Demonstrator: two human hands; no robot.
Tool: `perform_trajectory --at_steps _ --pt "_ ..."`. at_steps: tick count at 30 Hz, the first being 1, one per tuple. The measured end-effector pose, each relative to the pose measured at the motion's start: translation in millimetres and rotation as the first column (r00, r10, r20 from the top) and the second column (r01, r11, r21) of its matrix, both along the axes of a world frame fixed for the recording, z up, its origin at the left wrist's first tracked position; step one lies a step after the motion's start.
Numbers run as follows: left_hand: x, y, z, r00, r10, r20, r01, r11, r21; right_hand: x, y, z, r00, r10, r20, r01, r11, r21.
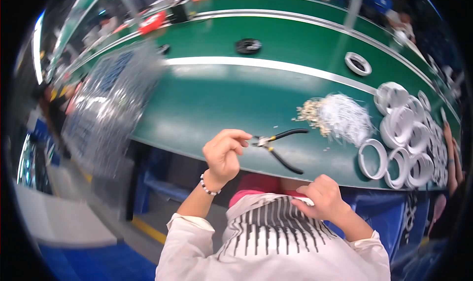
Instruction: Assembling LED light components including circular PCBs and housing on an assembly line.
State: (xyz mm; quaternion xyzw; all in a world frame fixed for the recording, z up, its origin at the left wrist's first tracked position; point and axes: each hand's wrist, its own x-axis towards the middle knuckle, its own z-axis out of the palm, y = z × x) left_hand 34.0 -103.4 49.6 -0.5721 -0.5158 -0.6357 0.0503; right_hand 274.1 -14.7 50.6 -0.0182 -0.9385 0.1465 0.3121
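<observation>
My left hand (pixel 224 154) is raised at the near edge of the green table (pixel 217 103). Its fingers are curled together, with the fingertips right beside the metal nose of black-handled pliers (pixel 280 145). The pliers lie on the table with their handles spread. Whether anything small is pinched in the fingers cannot be seen. My right hand (pixel 322 198) rests lower, at my lap, with its fingers closed on a fold of the white, black-striped cloth (pixel 276 224). A bead bracelet (pixel 208 186) circles my left wrist.
A heap of small white parts (pixel 347 118) with tan ones (pixel 310 112) lies right of the pliers. Several white rings (pixel 401 133) crowd the table's right end. A black spool (pixel 248 46) and a lone white ring (pixel 358 63) sit farther back. A clear plastic bag (pixel 111 108) hangs left. Another person's arm (pixel 449 155) shows at the right rim.
</observation>
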Motion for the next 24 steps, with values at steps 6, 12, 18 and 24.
perform_trajectory --at_steps 6,12,18,24 --pt "-16.6 139.0 -14.1 0.983 -0.183 0.017 0.182 0.952 -0.248 -0.4 43.3 -4.8 0.948 -0.319 -0.010 0.317 0.943 -0.106" --pt "-118.3 280.1 -43.6 0.982 0.032 -0.188 -0.111 0.897 -0.428 -20.4 64.0 -4.7 0.890 -0.287 0.355 0.342 0.934 -0.104" --pt "-231.1 397.5 -78.0 0.885 0.234 -0.402 -0.389 0.847 -0.363 74.8 103.1 -0.1 0.507 -0.851 0.139 0.853 0.518 0.062" --pt "-246.6 449.7 -108.9 0.954 0.084 -0.289 -0.268 0.675 -0.688 131.6 71.7 -19.8 0.236 -0.913 0.332 0.944 0.296 0.144"
